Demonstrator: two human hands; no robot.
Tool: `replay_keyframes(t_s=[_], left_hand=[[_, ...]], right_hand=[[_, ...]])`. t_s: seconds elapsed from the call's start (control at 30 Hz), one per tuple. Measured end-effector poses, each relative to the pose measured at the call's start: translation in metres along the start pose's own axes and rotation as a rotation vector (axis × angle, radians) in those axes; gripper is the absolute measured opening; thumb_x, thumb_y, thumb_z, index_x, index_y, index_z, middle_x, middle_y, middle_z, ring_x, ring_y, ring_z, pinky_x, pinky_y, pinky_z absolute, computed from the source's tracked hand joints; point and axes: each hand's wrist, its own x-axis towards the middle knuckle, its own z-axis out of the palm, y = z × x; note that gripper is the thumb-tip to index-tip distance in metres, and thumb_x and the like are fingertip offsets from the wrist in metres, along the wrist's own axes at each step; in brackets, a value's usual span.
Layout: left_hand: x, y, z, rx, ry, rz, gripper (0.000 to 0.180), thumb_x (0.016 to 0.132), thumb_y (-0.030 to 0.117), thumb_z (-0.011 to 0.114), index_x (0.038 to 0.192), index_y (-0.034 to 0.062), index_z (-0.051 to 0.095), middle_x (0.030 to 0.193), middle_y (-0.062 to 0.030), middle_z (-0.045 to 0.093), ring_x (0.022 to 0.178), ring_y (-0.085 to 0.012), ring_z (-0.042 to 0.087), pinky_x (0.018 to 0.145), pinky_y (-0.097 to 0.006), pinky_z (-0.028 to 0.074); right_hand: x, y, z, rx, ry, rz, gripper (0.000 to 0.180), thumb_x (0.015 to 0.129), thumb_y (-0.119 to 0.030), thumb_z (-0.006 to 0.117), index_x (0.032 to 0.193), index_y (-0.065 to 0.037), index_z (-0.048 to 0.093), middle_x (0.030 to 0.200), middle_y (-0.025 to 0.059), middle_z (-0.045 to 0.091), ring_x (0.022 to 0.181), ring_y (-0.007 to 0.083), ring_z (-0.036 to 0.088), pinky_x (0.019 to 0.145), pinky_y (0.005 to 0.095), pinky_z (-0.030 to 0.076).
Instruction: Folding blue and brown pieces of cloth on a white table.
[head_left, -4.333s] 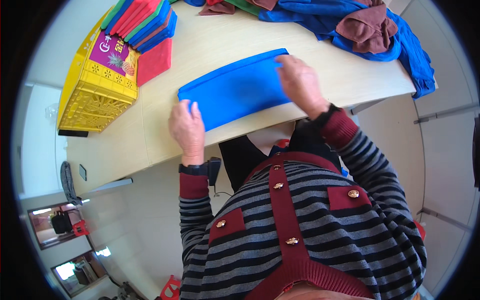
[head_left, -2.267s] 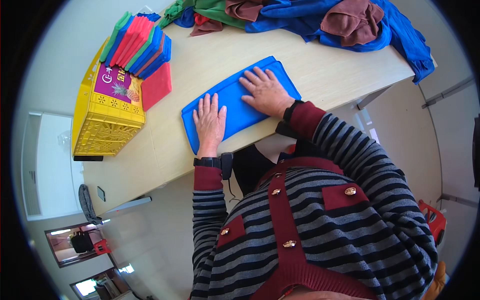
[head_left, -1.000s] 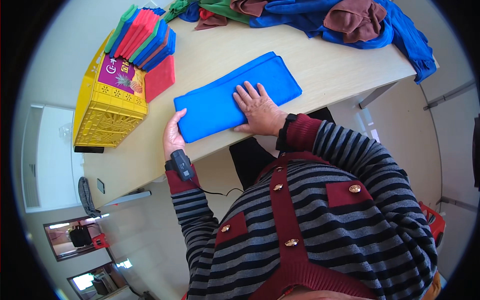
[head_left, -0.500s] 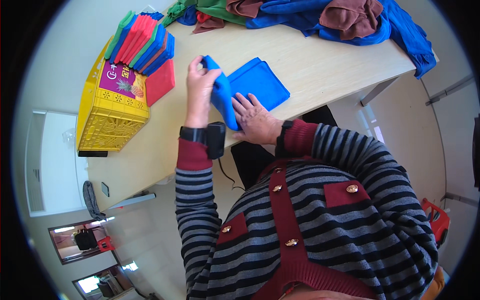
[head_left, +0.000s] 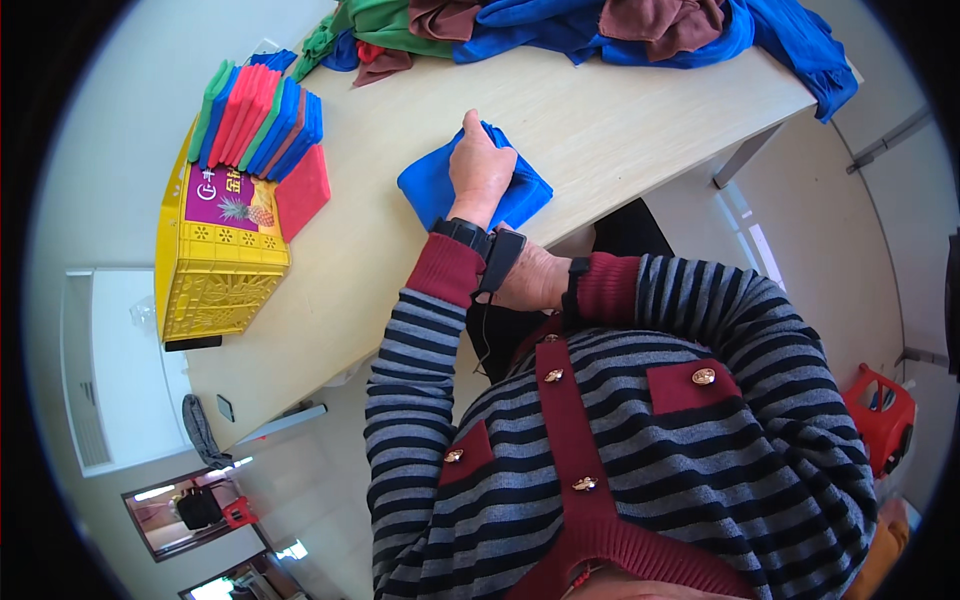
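A blue cloth lies partly folded on the table near its front edge, its layers bunched toward the right side. My left hand is closed on the folded-over part, fingers curled and thumb on the right. Below it, my right hand is at the table's near edge, by the cloth's lower corner. My left wrist, with a black band and device, covers the right fingers, so their grip is hidden.
At the left, a yellow crate stands with a row of folded red, blue, green and brown cloths on it. A red folded cloth leans beside it. Loose cloths pile along the table's far edge. A phone lies near the left corner.
My left hand has swung right, carrying the lifted blue flap over the rest of the cloth. My right hand has drawn back from the cloth's top toward the table edge.
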Motion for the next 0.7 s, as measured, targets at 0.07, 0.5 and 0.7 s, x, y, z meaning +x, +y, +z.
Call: replay_keyframes(t_s=[0.07, 0.5, 0.7], left_hand=[[-0.002, 0.000, 0.002, -0.015, 0.008, 0.009, 0.073, 0.083, 0.016, 0.069, 0.147, -0.0011, 0.038, 0.105, -0.0277, 0.070, 0.100, -0.0403, 0.070, 0.091, -0.046, 0.055], [-0.060, -0.103, -0.035, -0.034, 0.159, 0.364, 0.040, 0.103, 0.027, 0.056, 0.134, 0.0016, 0.059, 0.134, -0.0202, 0.061, 0.125, -0.0353, 0.059, 0.107, -0.046, 0.045], [-0.069, -0.123, -0.017, 0.045, 0.057, 0.341, 0.054, 0.105, 0.038, 0.048, 0.148, 0.0049, 0.048, 0.157, -0.0201, 0.040, 0.148, -0.0373, 0.032, 0.122, -0.050, 0.022]], right_hand=[[0.000, 0.001, 0.001, -0.068, -0.039, -0.011, 0.041, 0.090, -0.043, 0.064, 0.126, -0.023, 0.064, 0.127, 0.0088, 0.061, 0.122, 0.0271, 0.055, 0.105, 0.0507, 0.042], [-0.004, 0.005, -0.003, -0.143, 0.127, -0.039, 0.068, 0.083, -0.044, 0.073, 0.135, -0.003, 0.057, 0.142, 0.0149, 0.054, 0.139, 0.0310, 0.043, 0.123, 0.0474, 0.023], [-0.008, 0.006, -0.014, -0.144, 0.020, -0.084, 0.065, 0.084, -0.041, 0.073, 0.135, -0.004, 0.057, 0.144, 0.0155, 0.053, 0.139, 0.0329, 0.044, 0.121, 0.0495, 0.024]])
